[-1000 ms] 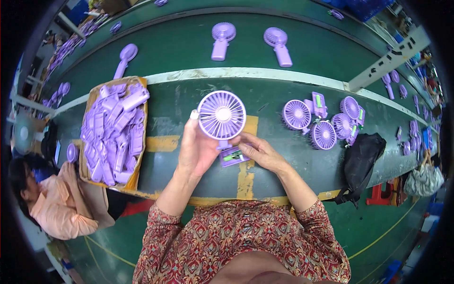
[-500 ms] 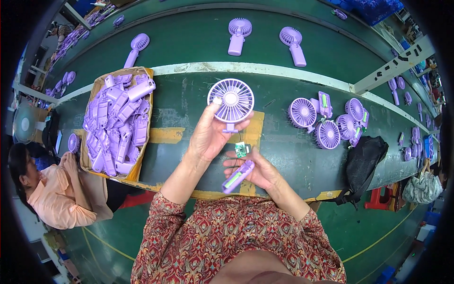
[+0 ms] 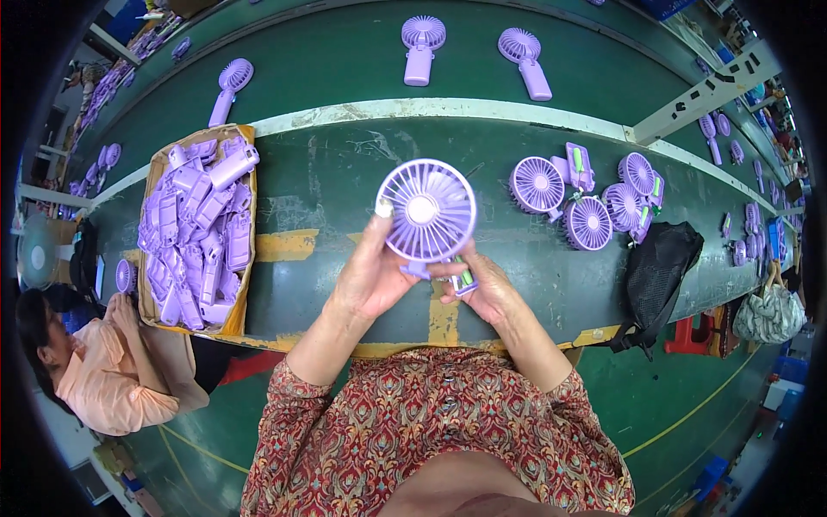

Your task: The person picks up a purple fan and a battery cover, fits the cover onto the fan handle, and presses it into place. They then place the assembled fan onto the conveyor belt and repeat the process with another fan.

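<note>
A purple handheld fan head [image 3: 422, 209] is held in my left hand [image 3: 372, 277], with the thumb on the left side of its round grille. Just to the right, my right hand [image 3: 484, 286] pinches a purple handle half [image 3: 463, 277] with a green strip inside, close below the fan head. My fingers and the fan head cover part of that handle, and the small green circuit board cannot be made out. Both hands are above the dark green bench, near its front edge.
On the left stands a cardboard box [image 3: 247, 226] heaped with purple handle shells [image 3: 194, 228]. Several partly built fans [image 3: 591, 222] lie to the right, near a black mesh bag [image 3: 663, 267]. Beyond a white rail [image 3: 448, 108], finished-looking fans [image 3: 419, 62] lie on a green surface. A co-worker [image 3: 112, 370] sits at far left.
My right hand has raised the handle half and turned it, bringing it up against the underside of the fan head. The fan head has moved slightly lower and now faces up more squarely.
</note>
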